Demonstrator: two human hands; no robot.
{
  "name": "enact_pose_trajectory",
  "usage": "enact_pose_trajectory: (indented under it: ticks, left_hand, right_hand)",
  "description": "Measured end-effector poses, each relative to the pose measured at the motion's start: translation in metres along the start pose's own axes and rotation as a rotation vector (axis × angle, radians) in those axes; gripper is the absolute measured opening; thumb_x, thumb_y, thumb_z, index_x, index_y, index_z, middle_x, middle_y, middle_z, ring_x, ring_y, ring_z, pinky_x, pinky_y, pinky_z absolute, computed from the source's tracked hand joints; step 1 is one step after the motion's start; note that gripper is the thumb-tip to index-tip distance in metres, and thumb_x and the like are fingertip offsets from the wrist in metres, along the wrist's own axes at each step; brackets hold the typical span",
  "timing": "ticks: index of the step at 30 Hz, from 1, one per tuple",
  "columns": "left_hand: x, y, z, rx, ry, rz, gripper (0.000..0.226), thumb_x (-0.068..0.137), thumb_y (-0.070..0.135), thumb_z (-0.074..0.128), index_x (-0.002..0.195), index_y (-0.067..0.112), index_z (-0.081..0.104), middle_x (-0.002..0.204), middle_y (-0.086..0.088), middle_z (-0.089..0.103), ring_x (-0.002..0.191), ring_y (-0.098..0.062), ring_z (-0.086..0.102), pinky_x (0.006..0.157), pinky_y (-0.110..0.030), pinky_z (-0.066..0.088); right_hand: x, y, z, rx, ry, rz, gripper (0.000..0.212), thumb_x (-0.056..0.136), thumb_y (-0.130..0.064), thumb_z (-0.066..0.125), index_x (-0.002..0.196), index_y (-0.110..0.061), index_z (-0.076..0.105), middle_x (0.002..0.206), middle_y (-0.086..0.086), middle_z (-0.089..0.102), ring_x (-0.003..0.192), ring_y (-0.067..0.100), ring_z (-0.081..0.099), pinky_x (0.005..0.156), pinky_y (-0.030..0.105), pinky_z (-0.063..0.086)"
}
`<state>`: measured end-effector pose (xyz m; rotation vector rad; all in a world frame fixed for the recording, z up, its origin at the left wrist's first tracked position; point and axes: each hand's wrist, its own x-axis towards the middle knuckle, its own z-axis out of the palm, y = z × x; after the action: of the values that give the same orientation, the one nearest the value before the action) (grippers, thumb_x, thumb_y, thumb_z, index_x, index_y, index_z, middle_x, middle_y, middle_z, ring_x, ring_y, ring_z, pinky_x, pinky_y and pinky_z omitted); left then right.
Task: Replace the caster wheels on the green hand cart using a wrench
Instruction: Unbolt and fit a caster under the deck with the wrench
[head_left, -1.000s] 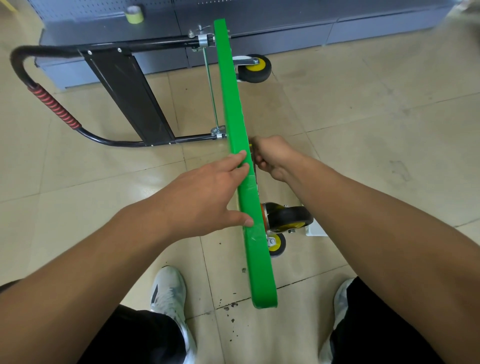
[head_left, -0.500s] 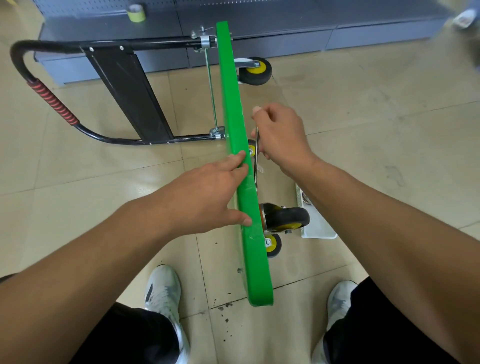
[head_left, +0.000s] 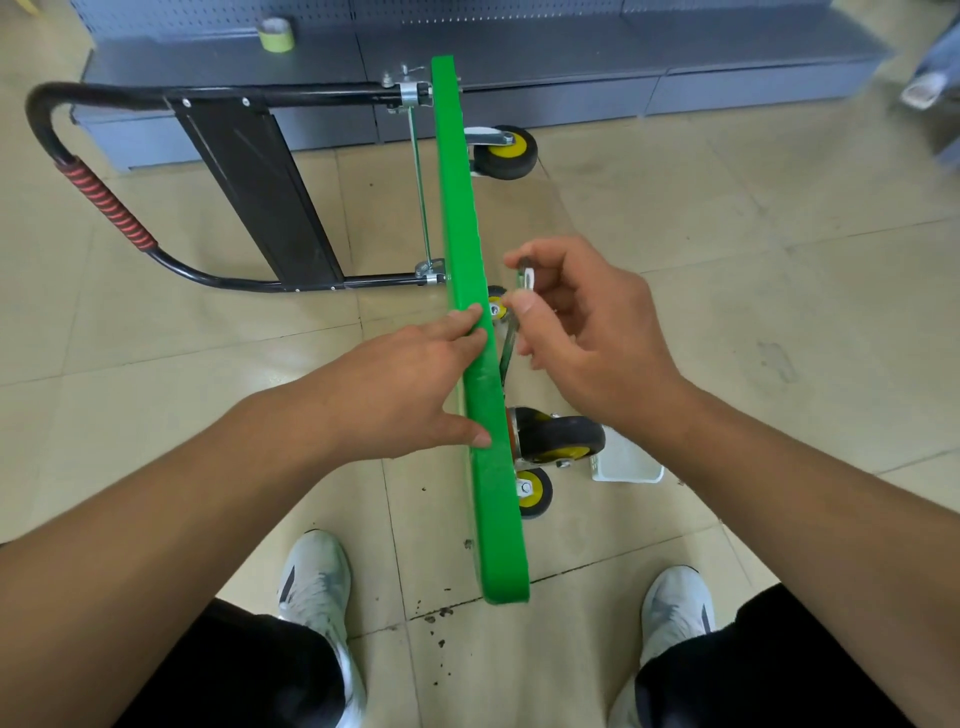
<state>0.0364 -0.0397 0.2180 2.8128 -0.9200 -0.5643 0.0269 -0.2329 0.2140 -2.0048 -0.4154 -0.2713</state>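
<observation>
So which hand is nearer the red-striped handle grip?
Left. The left hand rests on the green deck, on the grip side; the right hand is across the deck, pinching the wrench.

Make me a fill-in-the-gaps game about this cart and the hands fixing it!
1. The cart platform, standing on its edge, is coloured ____.
2. The left hand rests on that platform while the right hand pinches a ____.
3. The far wheel has a ____ hub.
4. The handle grip is striped black and ____.
Missing words: green, wrench, yellow, red.
</observation>
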Motion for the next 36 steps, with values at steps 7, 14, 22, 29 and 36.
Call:
enact_pose_trajectory:
  ticks: [7,14,22,29,36]
  left_hand:
    - [-0.001,0.0,0.0,-0.016,0.004,-0.011,0.101,0.083,0.064,0.066,0.16,0.019,0.018,0.168,0.004,-0.002,0.15,-0.017,0.021,0.118,-0.029,0.024]
    - [-0.002,0.004,-0.002,-0.026,-0.001,-0.018,0.097,0.083,0.062,0.067,0.159,0.024,0.02,0.168,0.005,-0.002,0.15,-0.017,0.021,0.116,-0.026,0.024]
    - [0.0,0.005,-0.001,0.001,0.013,-0.018,0.096,0.082,0.064,0.066,0.158,0.023,0.024,0.168,0.007,0.003,0.144,-0.021,0.035,0.111,-0.031,0.034]
    - [0.001,0.002,0.0,-0.014,0.047,0.022,0.09,0.081,0.065,0.068,0.152,0.023,0.033,0.162,0.009,0.022,0.136,-0.018,0.042,0.101,-0.028,0.04]
    - [0.001,0.001,0.0,0.025,0.038,0.03,0.094,0.082,0.068,0.064,0.155,0.02,0.029,0.166,0.007,0.013,0.141,-0.016,0.037,0.107,-0.029,0.037]
  right_hand:
    - [-0.037,0.001,-0.015,-0.093,-0.07,-0.245,0.034,0.092,-0.003,0.069,0.125,-0.004,0.061,0.099,0.012,0.069,0.084,0.01,0.068,0.072,0.026,0.06]
    - [-0.047,0.004,-0.016,-0.172,-0.1,-0.335,0.035,0.091,-0.007,0.073,0.123,0.001,0.063,0.102,0.011,0.069,0.086,-0.003,0.059,0.075,0.019,0.059]
    - [-0.024,0.002,-0.011,0.021,-0.071,-0.127,0.035,0.096,-0.008,0.07,0.129,-0.007,0.059,0.103,0.004,0.068,0.081,0.016,0.069,0.069,0.038,0.061]
    - [-0.012,0.005,-0.004,0.009,-0.107,-0.126,0.034,0.098,-0.011,0.066,0.131,-0.007,0.058,0.105,0.002,0.064,0.079,0.02,0.065,0.063,0.041,0.057]
    - [-0.006,-0.015,-0.011,0.054,0.006,-0.269,0.033,0.098,-0.01,0.064,0.125,-0.02,0.049,0.101,0.013,0.062,0.072,0.01,0.059,0.058,0.034,0.055]
